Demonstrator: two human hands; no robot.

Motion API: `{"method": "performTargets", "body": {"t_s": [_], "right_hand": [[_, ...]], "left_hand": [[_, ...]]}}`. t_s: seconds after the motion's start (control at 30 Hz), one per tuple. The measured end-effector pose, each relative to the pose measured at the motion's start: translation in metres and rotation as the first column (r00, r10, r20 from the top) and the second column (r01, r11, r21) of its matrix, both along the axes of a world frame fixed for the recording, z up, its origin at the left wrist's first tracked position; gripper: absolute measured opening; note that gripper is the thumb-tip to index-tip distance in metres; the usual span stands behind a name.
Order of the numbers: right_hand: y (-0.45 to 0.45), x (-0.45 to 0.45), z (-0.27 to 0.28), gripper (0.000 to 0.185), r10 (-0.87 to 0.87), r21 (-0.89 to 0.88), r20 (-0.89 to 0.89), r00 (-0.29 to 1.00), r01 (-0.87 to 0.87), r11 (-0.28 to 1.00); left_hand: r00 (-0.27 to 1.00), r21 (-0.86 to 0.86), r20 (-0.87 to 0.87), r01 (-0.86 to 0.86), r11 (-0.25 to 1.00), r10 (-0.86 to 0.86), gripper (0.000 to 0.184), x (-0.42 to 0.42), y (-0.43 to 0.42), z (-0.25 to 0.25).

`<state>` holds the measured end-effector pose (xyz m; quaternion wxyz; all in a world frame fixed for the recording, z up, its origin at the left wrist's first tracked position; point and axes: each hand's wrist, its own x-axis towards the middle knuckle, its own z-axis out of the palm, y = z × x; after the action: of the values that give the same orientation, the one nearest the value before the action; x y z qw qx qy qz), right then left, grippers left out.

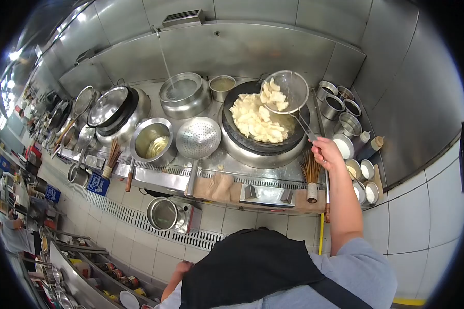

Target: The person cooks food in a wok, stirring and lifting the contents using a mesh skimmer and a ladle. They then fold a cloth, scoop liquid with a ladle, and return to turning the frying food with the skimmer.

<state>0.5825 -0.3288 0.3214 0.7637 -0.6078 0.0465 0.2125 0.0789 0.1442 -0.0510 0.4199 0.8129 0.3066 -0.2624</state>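
Note:
My right hand [325, 153] is closed around the handle of a wire mesh strainer [298, 88]. Several pale yellow pieces lie in the strainer, which is tilted over the back right of a dark wok [241, 90]. A heap of the same pale, soft-looking pieces [258, 121] fills much of the wok, with yellowish liquid at its right side; I cannot tell what food they are. Low beside my black apron is my left hand [183, 267], away from the stove, its fingers mostly hidden.
A perforated ladle [198, 138] and a pot with yellowish liquid [152, 143] stand left of the wok. Water runs into a steel basin [181, 88]. Seasoning containers [349, 125] crowd the right side, near a bamboo brush [311, 177]. Another person [16, 232] is at far left.

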Motion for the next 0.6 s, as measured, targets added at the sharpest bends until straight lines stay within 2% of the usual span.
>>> {"method": "performTargets", "body": {"t_s": [0.03,0.07,0.13,0.3,0.5,0.6], "right_hand": [[0.004,0.004,0.004,0.009,0.006,-0.140,0.082,0.997,0.006,0.990],[0.011,0.005,0.009,0.009,0.005,-0.139,0.082,0.997,0.007,0.990],[0.024,0.005,0.023,0.011,0.043,-0.429,0.251,0.967,0.071,0.901],[0.031,0.015,0.020,0.010,0.060,-0.491,0.320,0.946,0.111,0.864],[0.011,0.007,0.037,0.012,0.058,-0.406,0.232,0.971,0.043,0.913],[-0.003,0.018,0.039,0.009,0.033,-0.467,0.248,0.968,0.090,0.879]], "left_hand": [[0.999,0.017,-0.034,0.017,1.000,-0.017,0.046,-0.005,-0.001,-0.002],[0.995,0.045,-0.090,0.041,0.998,-0.036,0.046,-0.009,-0.002,-0.003],[0.989,0.064,-0.138,0.056,0.996,-0.047,0.046,-0.011,-0.006,0.002],[0.988,0.081,-0.145,0.055,0.995,-0.043,0.045,-0.007,-0.017,0.017],[0.989,0.081,-0.146,0.039,0.996,-0.027,0.045,-0.009,-0.030,0.026],[0.986,0.080,-0.163,0.045,0.996,-0.031,0.045,-0.013,-0.031,0.026]]}}
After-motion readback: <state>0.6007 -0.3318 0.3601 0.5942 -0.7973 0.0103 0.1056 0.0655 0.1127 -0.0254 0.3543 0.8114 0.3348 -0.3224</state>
